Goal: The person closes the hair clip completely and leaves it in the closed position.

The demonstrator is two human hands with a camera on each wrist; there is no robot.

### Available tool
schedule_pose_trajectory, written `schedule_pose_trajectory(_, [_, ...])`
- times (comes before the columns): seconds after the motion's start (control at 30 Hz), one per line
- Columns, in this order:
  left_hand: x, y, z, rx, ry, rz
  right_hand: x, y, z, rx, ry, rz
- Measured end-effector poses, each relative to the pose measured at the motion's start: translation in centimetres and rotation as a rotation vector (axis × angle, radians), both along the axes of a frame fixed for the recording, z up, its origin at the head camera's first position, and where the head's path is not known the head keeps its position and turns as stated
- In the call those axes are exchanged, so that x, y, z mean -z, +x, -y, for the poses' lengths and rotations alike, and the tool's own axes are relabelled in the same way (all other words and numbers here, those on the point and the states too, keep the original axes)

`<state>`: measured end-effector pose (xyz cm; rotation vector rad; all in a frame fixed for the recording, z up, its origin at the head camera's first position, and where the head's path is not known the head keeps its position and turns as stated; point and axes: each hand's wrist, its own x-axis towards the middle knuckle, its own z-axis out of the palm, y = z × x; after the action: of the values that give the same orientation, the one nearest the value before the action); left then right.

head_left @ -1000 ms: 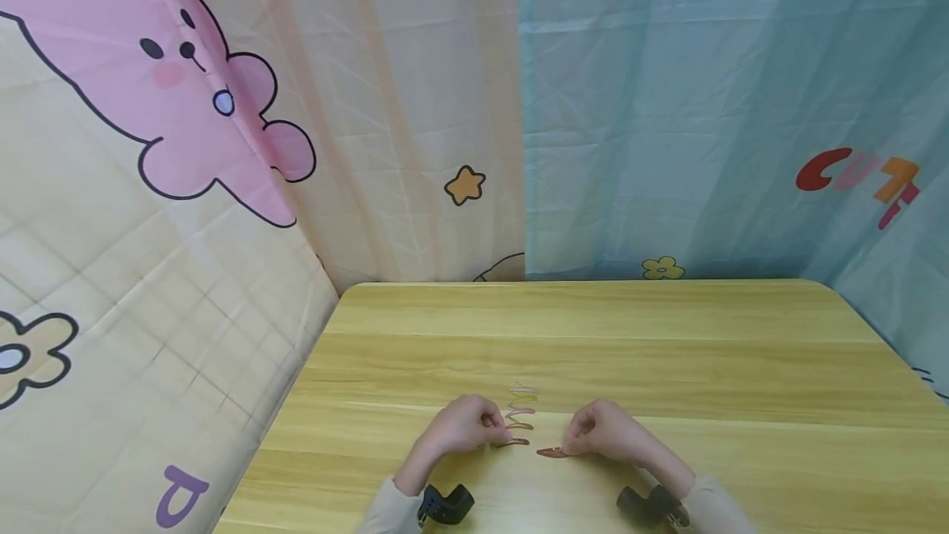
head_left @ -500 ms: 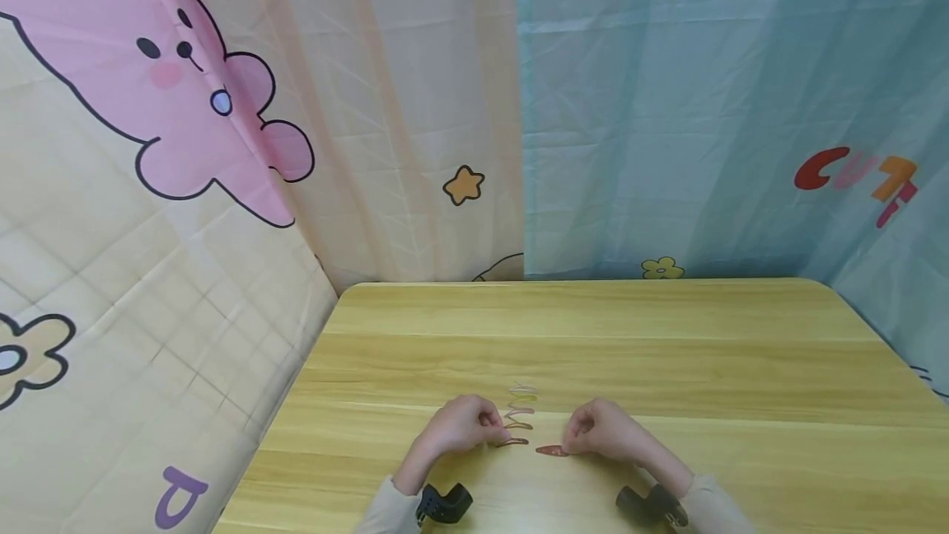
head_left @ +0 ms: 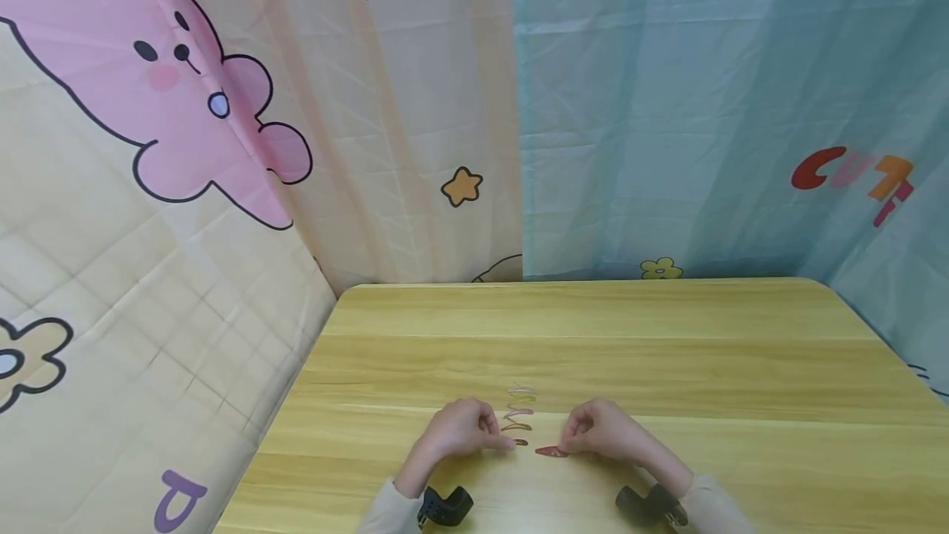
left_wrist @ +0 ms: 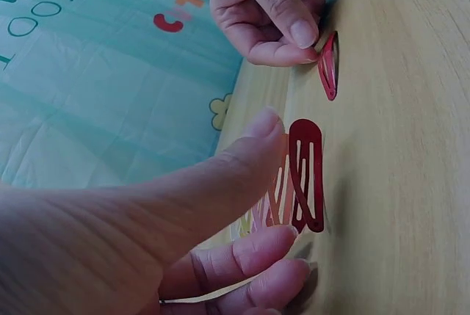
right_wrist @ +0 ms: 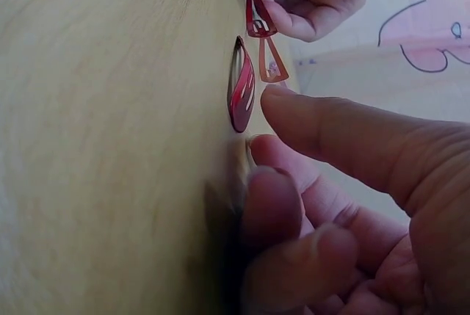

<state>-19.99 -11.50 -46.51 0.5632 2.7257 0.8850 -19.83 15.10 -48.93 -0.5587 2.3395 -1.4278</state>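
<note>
My left hand [head_left: 465,427] is beside the nearest clip of a column, a dark red snap hair clip [left_wrist: 305,175]. Its thumb and fingers are spread by the clip's edge, and in the head view they cover the left end. The right hand [head_left: 602,428] has thumb and index finger at the wide end of another red snap hair clip [right_wrist: 241,91], seemingly pinching its sides. That clip sits low at the tabletop, its narrow end pointing left and a gap showing between its parts. An orange-red clip [right_wrist: 271,62] shows behind the dark red one.
Beyond the hands, several hair clips [head_left: 519,413] in pink, yellow and pale tones form a column running away on the wooden table [head_left: 630,311]. Printed curtains [head_left: 415,105] hang behind and left of it. Black camera mounts [head_left: 445,507] sit at both wrists.
My left fingers have shifted slightly right and loosened over the dark red clip, covering more of it. The right hand and its clip hold almost the same place. The head view tilts slightly.
</note>
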Motion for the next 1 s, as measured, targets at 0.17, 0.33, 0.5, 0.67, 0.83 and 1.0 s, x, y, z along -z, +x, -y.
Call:
schedule_pose_trajectory(0.17, [0.13,0.07,-0.07,-0.01,-0.029,-0.028,0.14,-0.07,-0.09,0.0,0.008,0.008])
schedule_pose_trajectory(0.33, [0.23,0.06,-0.07,-0.017,-0.03,-0.036,0.21,-0.09,-0.09,-0.002,-0.012,0.027])
schedule_pose_trajectory(0.5, [0.26,0.19,-0.17,-0.018,-0.03,-0.033,0.15,-0.07,-0.11,-0.002,-0.023,0.043])
schedule_pose_trajectory(0.67, [0.27,0.27,-0.28,-0.01,-0.037,-0.042,-0.02,-0.06,-0.07,-0.003,-0.034,0.045])
schedule_pose_trajectory(0.83, [0.39,0.32,-0.41,0.002,-0.045,-0.052,-0.08,-0.03,-0.06,-0.013,-0.037,0.026])
schedule_pose_trajectory(1.0, [0.36,0.41,-0.51,0.009,-0.041,-0.058,0.0,0.0,-0.09,-0.018,-0.04,0.018])
